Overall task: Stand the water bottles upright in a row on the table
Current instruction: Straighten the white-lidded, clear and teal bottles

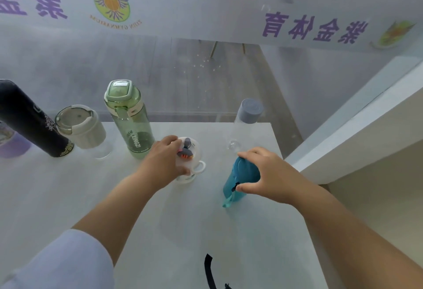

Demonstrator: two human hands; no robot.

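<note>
Teal bottle (238, 181) on the white desk (68, 197) is gripped at its top by the right hand (269, 174), while the left hand (163, 162) holds the white bottle (191, 154) just beside the upright green bottle (131, 126).

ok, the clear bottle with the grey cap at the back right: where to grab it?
Probably wrap the straight wall just under the grey cap, from its right. The slim clear cylindrical bottle stands upright, near the table's right edge; the teal plastic bottle under the right hand blocks a low approach from the front.
</note>
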